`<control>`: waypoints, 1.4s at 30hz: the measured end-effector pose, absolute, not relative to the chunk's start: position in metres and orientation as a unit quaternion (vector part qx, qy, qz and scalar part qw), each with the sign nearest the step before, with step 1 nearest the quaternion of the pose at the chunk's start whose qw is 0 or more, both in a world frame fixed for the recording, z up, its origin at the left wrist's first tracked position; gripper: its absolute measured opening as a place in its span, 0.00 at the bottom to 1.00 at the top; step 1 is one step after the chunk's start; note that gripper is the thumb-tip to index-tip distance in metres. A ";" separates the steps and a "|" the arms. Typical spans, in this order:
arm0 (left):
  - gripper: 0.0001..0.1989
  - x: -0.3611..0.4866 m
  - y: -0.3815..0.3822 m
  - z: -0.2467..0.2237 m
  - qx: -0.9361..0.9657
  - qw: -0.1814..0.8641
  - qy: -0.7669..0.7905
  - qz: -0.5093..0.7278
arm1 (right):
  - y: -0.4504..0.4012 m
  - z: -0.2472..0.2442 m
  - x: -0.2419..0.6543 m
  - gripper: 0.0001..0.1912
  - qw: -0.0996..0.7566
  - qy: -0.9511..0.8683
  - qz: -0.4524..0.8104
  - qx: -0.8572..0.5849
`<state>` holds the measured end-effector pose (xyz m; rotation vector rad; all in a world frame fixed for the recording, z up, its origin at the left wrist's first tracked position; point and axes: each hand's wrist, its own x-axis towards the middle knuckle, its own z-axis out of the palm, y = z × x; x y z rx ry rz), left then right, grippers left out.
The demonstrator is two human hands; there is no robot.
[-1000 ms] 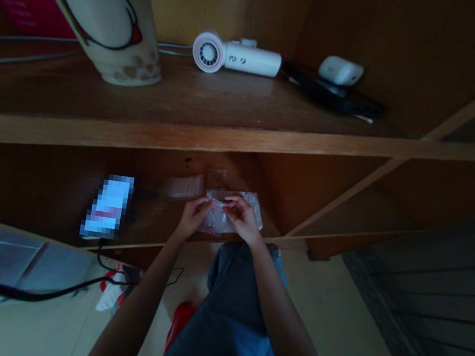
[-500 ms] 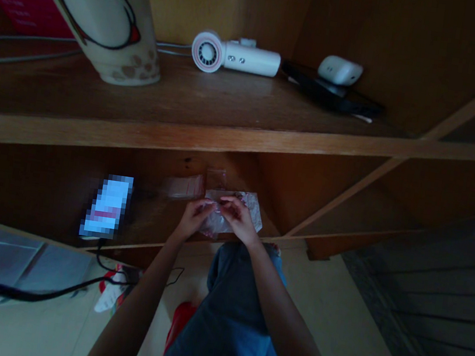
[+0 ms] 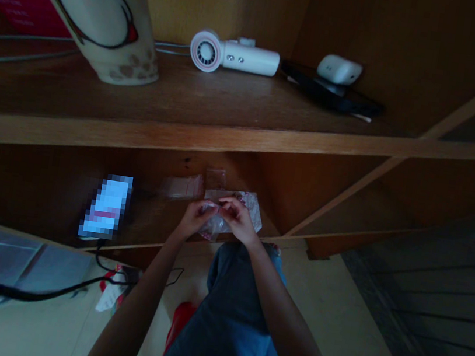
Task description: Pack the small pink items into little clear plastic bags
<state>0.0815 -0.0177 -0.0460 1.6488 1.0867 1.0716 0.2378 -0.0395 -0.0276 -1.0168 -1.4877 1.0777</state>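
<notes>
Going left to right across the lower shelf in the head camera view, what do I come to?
Blurred glowing screen → clear plastic packet → left hand → right hand

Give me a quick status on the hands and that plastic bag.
Left hand and right hand both pinching clear plastic bag. Second clear packet lying left of it, neither hand on it.
</notes>
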 end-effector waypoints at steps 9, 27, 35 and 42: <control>0.12 0.081 -0.017 -0.048 0.668 0.426 0.438 0.424 | -0.039 -0.030 0.237 0.11 0.492 -0.620 0.436 -0.429; 0.10 0.081 -0.017 -0.047 0.676 0.426 0.436 0.415 | -0.037 -0.036 0.236 0.14 0.490 -0.617 0.434 -0.438; 0.10 0.081 -0.016 -0.048 0.671 0.430 0.437 0.417 | -0.037 -0.036 0.236 0.14 0.489 -0.613 0.442 -0.435; 0.12 0.082 -0.017 -0.043 0.650 0.457 0.438 0.421 | -0.039 -0.032 0.236 0.13 0.498 -0.613 0.448 -0.420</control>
